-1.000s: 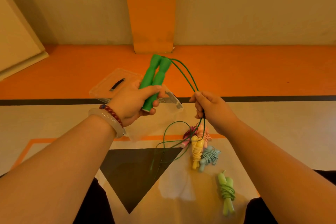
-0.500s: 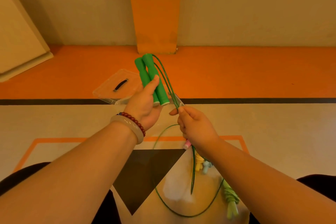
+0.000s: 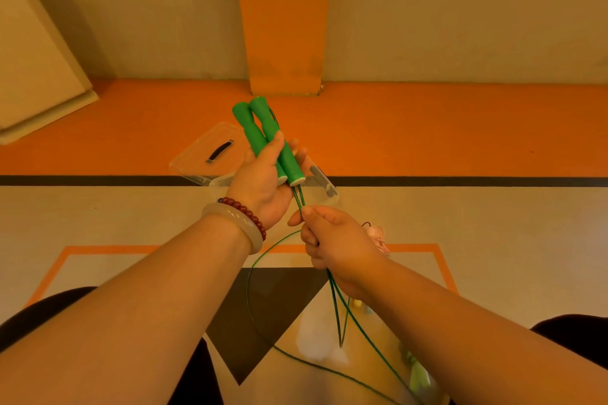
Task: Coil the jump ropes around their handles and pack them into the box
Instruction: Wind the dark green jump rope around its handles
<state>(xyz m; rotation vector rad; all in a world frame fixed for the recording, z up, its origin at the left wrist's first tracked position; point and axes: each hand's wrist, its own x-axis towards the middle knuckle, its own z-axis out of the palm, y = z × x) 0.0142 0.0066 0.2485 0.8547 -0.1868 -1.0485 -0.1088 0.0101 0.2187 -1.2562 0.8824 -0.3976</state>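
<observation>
L hand [image 3: 263, 181] grips both green handles [image 3: 256, 138] side by side, thumb across the front, fingers curled behind; handles tilt up & away, pale capped ends down. Cord [image 3: 297, 196] leaves those ends and runs straight into R hand [image 3: 339, 240], just below and right of L hand. Thumb & forefinger pinch the strands there, other fingers curled round them. Below the fist the cord hangs in long loops: one sweeps left over the dark triangle [image 3: 263, 312] on the floor, others drop by the R forearm. Clear box [image 3: 320, 179] sits on the floor behind the hands, mostly hidden by them; its lid [image 3: 204, 154] w/ black grip lies to its left. Pink rope [image 3: 378, 237] peeks out beside R hand. Yellow & blue bundles [image 3: 358, 303] are nearly all hidden under the R forearm. Pale green rope [image 3: 418, 371] lies lower right, blurred. Bead bracelet [image 3: 245, 211] & bangle [image 3: 240, 227] on L wrist. Orange pillar [image 3: 283, 20] at the far wall.
</observation>
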